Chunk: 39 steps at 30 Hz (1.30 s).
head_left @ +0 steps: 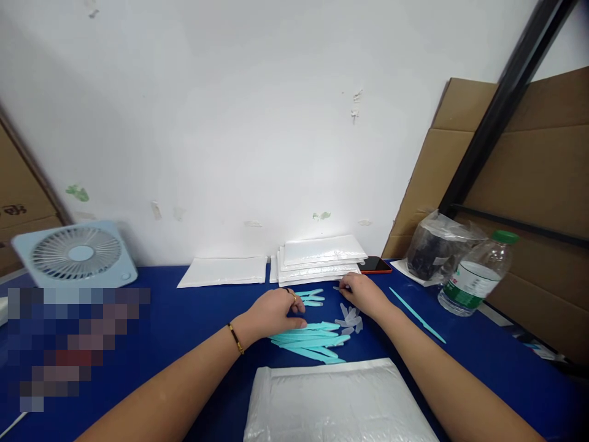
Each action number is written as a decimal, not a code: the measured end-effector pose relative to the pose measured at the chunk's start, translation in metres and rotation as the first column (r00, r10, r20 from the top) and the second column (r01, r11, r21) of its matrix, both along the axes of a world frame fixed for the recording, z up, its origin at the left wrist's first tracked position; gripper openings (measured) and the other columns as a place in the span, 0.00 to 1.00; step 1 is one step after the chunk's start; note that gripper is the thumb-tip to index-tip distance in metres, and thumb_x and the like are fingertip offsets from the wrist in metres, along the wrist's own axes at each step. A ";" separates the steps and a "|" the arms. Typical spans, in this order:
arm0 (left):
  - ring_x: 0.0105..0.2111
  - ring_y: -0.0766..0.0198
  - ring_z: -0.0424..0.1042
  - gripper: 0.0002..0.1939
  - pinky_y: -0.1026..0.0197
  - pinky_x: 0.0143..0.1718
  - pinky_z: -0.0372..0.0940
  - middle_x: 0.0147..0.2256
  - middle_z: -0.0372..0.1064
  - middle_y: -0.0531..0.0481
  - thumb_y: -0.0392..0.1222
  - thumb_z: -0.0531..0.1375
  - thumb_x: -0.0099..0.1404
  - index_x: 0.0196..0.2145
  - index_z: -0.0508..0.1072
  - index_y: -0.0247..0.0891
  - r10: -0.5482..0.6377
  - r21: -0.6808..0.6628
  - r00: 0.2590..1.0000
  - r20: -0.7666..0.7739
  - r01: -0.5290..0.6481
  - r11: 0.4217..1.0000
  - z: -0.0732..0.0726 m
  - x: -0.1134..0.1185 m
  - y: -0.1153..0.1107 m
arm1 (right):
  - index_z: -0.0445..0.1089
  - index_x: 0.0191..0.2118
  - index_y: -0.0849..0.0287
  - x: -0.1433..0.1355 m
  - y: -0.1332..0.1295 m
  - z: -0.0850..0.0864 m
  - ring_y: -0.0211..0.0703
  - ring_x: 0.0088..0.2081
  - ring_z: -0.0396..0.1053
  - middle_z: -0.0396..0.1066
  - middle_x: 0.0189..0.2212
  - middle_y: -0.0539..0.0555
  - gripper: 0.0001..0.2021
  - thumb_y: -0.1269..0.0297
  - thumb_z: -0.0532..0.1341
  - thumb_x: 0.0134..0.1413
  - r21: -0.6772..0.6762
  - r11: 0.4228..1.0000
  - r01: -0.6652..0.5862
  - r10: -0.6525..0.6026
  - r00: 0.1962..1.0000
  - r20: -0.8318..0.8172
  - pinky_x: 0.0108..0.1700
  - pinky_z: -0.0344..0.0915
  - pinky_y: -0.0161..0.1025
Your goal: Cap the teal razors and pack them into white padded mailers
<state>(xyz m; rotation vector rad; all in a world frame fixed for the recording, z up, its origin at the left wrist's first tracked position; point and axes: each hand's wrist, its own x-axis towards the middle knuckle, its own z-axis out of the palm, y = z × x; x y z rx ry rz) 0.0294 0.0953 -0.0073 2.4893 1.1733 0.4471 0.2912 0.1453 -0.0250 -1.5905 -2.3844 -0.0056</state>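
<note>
My left hand (281,312) is over several turquoise sticks, its fingers bent and thumb apart; what lies under its fingers is partly hidden. One turquoise group (313,298) shows beyond the fingertips, and a larger pile (308,341) lies just below the hand. My right hand (361,294) pinches a small translucent piece (338,288) at its fingertips. Beside it rests a little heap of translucent caps (350,319). A single turquoise stick (416,314) lies to the right of my right forearm.
A silvery padded envelope (335,402) lies nearest me. White packets (322,252) are stacked by the wall, with a flat one (223,271) to their left. A phone (375,264), bottle (476,276) and bagged dark object (426,248) stand right; a fan (78,253) is left.
</note>
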 end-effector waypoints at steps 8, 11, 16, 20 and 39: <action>0.25 0.67 0.66 0.09 0.67 0.23 0.56 0.27 0.70 0.53 0.45 0.55 0.57 0.29 0.72 0.39 0.081 -0.176 0.996 0.034 -0.074 0.982 -0.010 0.003 0.000 | 0.68 0.30 0.59 -0.007 -0.007 0.003 0.42 0.32 0.68 0.70 0.29 0.53 0.09 0.76 0.57 0.38 -0.023 1.000 -0.005 0.000 0.975 -0.221 0.34 0.61 0.36; 0.26 0.66 0.65 0.11 0.66 0.26 0.57 0.27 0.68 0.53 0.47 0.54 0.58 0.31 0.70 0.38 0.164 -0.198 0.972 0.168 -0.130 0.972 -0.014 0.001 0.007 | 0.64 0.30 0.59 -0.008 -0.014 0.010 0.41 0.28 0.70 0.68 0.24 0.49 0.06 0.68 0.60 0.41 -0.194 0.976 -0.098 -0.068 0.709 -0.702 0.30 0.65 0.36; 0.26 0.67 0.62 0.13 0.66 0.27 0.57 0.27 0.66 0.52 0.50 0.54 0.58 0.31 0.69 0.36 0.260 -0.218 0.904 0.340 -0.193 0.957 -0.016 -0.002 0.016 | 0.65 0.30 0.60 -0.016 -0.025 0.022 0.44 0.32 0.74 0.72 0.26 0.53 0.12 0.60 0.65 0.41 -0.313 0.894 -0.321 -0.274 0.164 -0.948 0.33 0.70 0.35; 0.26 0.67 0.62 0.13 0.65 0.28 0.57 0.27 0.66 0.53 0.50 0.55 0.58 0.31 0.69 0.36 0.258 -0.209 0.888 0.381 -0.189 0.959 -0.016 -0.002 0.017 | 0.66 0.29 0.61 -0.026 -0.030 0.023 0.41 0.29 0.74 0.74 0.25 0.53 0.12 0.61 0.67 0.41 -0.327 0.882 -0.341 -0.336 0.034 -0.941 0.30 0.70 0.31; 0.26 0.67 0.63 0.12 0.66 0.27 0.56 0.26 0.67 0.53 0.48 0.54 0.59 0.31 0.70 0.37 0.264 -0.148 0.933 0.246 -0.233 0.961 -0.011 -0.003 0.015 | 0.69 0.31 0.61 -0.029 -0.032 0.021 0.34 0.20 0.67 0.70 0.21 0.49 0.14 0.55 0.64 0.42 -0.332 0.902 -0.277 -0.188 0.441 -0.878 0.21 0.60 0.29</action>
